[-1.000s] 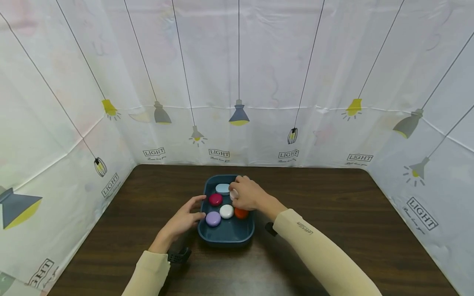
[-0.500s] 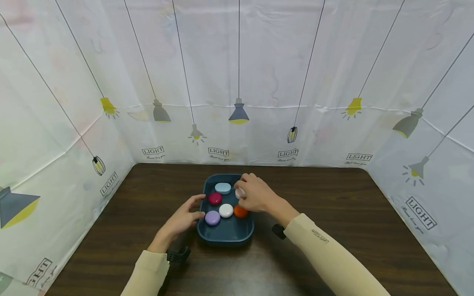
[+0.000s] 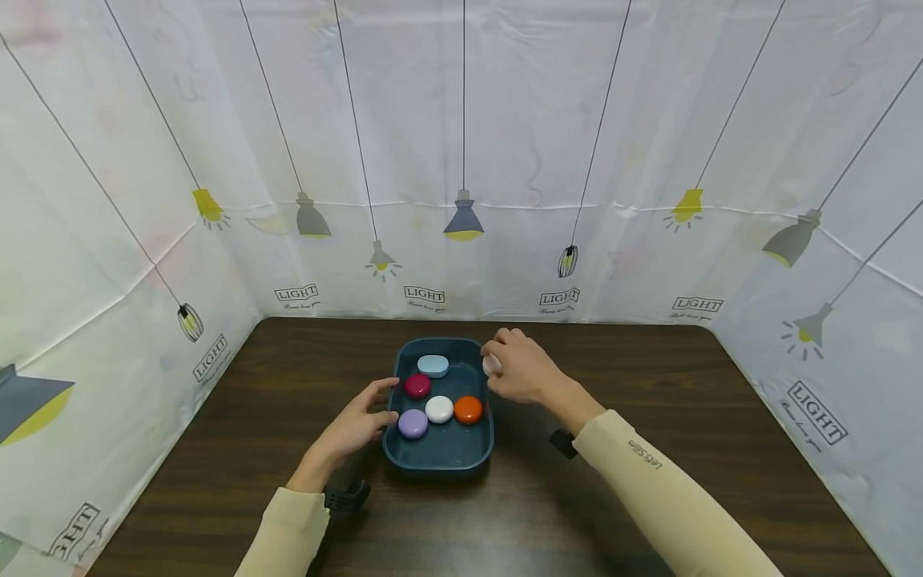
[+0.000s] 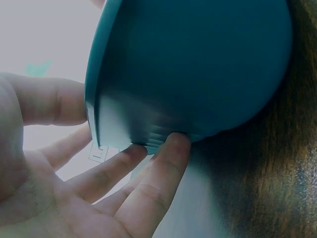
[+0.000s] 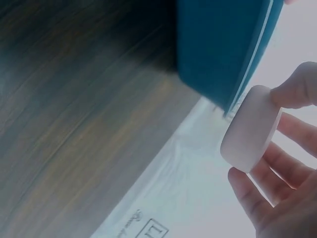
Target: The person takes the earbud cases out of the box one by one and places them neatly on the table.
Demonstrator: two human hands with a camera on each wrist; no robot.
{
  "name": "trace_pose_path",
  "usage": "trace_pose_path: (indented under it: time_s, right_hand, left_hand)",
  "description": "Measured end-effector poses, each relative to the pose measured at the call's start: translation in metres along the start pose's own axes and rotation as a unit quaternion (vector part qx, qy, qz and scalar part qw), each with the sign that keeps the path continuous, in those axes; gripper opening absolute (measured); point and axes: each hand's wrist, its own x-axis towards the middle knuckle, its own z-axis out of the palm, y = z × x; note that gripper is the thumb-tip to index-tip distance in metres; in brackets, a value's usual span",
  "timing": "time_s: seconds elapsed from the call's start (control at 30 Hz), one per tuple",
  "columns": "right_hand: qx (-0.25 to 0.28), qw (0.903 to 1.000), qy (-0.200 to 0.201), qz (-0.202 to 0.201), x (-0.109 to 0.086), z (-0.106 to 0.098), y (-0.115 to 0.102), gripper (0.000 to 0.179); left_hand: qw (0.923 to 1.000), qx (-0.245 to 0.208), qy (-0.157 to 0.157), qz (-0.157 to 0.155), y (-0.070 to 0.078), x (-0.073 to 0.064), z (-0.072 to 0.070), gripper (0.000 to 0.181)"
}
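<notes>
My right hand pinches a pale pink bar of soap between thumb and fingertips, just outside the right rim of the dark blue tray. In the right wrist view the soap stands tilted beside the tray's wall. My left hand touches the tray's left side with fingers extended; the left wrist view shows its fingertips against the outer wall. Inside the tray lie a light blue oval piece, a crimson round one, a lilac one, a white one and an orange one.
The tray stands on a dark wooden table. A white curtain printed with lamps surrounds the table's back and sides. Bands with dark devices are worn at both wrists.
My right hand has lifted the pale pink soap out of the tray's back right part and carried it right, past the rim. The orange piece is now uncovered. My left hand stays at the tray.
</notes>
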Motion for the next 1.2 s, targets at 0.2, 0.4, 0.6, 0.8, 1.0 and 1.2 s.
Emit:
trace_pose_path:
  time_s: [0.2, 0.4, 0.6, 0.8, 1.0, 1.2]
  right_hand:
    - [-0.002, 0.9999, 0.004, 0.016, 0.003, 0.007, 0.018, 0.036]
    - [0.000, 0.9998, 0.003, 0.019, 0.004, 0.015, 0.034, 0.034]
    - [-0.006, 0.9995, -0.006, 0.031, 0.003, 0.023, 0.041, 0.035]
    - [-0.006, 0.9986, -0.027, 0.046, 0.002, 0.036, 0.045, 0.032]
    - [-0.011, 0.9981, -0.040, 0.044, 0.003, 0.047, 0.048, 0.034]
    - [-0.007, 0.9977, -0.043, 0.053, 0.004, 0.050, 0.049, 0.034]
  left_hand:
    - [1.0000, 0.002, 0.002, -0.001, 0.000, 0.000, 0.001, 0.053]
    - [1.0000, 0.002, 0.007, -0.004, 0.000, 0.002, 0.001, 0.054]
    - [1.0000, 0.001, 0.006, -0.003, -0.001, 0.002, 0.001, 0.054]
    - [1.0000, -0.005, 0.004, -0.003, 0.000, 0.001, 0.001, 0.054]
    - [0.9999, -0.011, 0.006, -0.005, 0.000, 0.000, 0.002, 0.054]
    - [0.9999, -0.009, 0.009, -0.003, 0.001, 0.000, 0.002, 0.054]
